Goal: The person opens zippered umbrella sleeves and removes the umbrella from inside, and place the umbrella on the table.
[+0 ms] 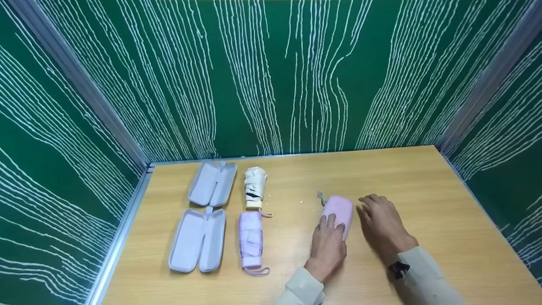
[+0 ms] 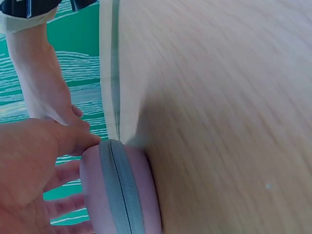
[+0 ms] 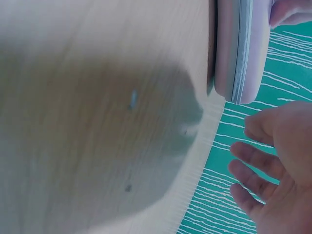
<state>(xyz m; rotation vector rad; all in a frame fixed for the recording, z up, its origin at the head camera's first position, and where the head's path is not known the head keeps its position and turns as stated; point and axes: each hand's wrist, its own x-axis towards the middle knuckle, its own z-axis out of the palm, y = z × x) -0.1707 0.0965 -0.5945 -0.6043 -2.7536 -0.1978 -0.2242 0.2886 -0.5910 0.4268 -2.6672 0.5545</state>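
A closed pink zip case (image 1: 340,208) lies flat on the table, a small strap at its far left corner. My left hand (image 1: 328,250) rests on its near part with fingers stretched over the top. In the left wrist view, the left thumb (image 2: 80,140) touches the case's end beside the grey zipper (image 2: 119,190). My right hand (image 1: 383,218) hovers to the right of the case, apart from it. The right wrist view shows that hand's fingers (image 3: 256,158) spread and loosely bent, with nothing in them.
Two open grey-lavender cases (image 1: 192,241) lie unfolded at the left, one behind the other. Beside them are a cream folded umbrella (image 1: 255,184) and a purple folded umbrella (image 1: 250,237) with wrist loops. Green panels (image 1: 245,76) with white lines border the wooden table (image 1: 292,254).
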